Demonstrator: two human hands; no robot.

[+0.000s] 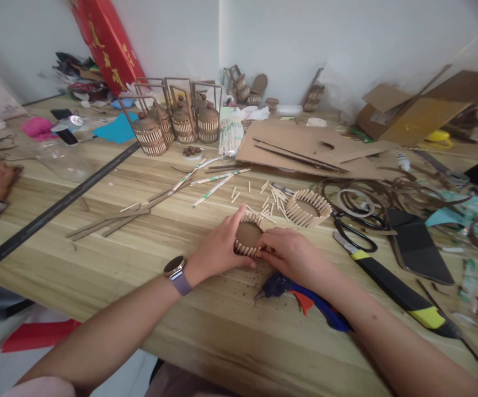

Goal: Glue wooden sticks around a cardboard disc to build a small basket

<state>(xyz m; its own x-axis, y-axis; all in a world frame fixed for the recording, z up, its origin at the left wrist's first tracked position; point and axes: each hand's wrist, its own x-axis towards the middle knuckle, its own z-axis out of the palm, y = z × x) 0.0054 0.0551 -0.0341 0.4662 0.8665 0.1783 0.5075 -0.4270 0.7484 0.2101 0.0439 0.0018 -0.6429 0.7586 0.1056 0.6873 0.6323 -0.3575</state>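
Where the left hand (220, 242) curls round it, I have a stick ring (247, 236) just above or on the wooden table (139, 264); I can't tell which. My left thumb presses its near side and the index finger reaches along the far side, so that hand is grasping it from the left. With the right hand (290, 248) I pinch the ring's right edge; whether a single stick sits between those fingertips is hidden from me. Being round, the ring has no long side: its flat brown disc faces up towards my camera, and the short pale sticks stand about the rim, their long axes running roughly up and down, splayed to my eye.

Below my right wrist lies a blue glue gun (315, 300), nozzle pointing left. Beyond that hand I see a second ring (308, 208), its hollow facing up, with loose sticks (278, 198) scattered beside it. On the right a black-and-yellow knife (396, 286) lies diagonally, near a dark phone (418, 245).
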